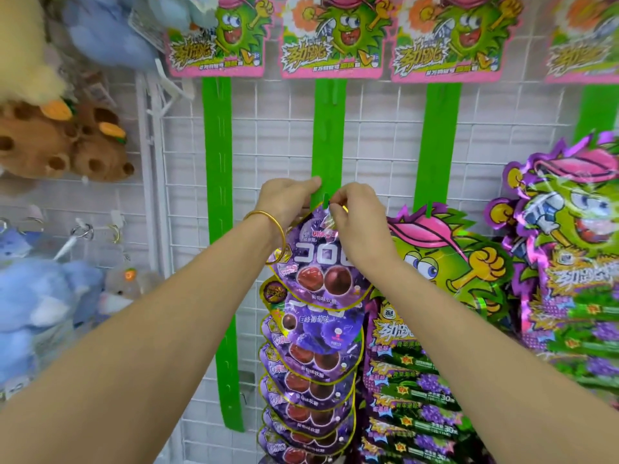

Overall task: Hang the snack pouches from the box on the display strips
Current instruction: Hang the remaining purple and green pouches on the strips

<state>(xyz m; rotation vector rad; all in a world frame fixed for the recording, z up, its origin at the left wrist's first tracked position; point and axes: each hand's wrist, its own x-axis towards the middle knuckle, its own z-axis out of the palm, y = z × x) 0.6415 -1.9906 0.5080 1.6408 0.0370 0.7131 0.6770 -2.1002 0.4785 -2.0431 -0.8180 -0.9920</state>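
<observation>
A purple grape-candy snack pouch hangs at the top of a column of several like pouches on the middle green display strip. My right hand pinches the pouch's clear top edge right at a small hook on the strip. My left hand, with a gold bangle on the wrist, pinches the strip's left edge beside that hook. The left green strip carries no pouches. The box is not in view.
A white wire grid wall holds the strips, each topped with a cartoon header card. Green and purple candy packs hang on the strips to the right. Plush toys hang at the left.
</observation>
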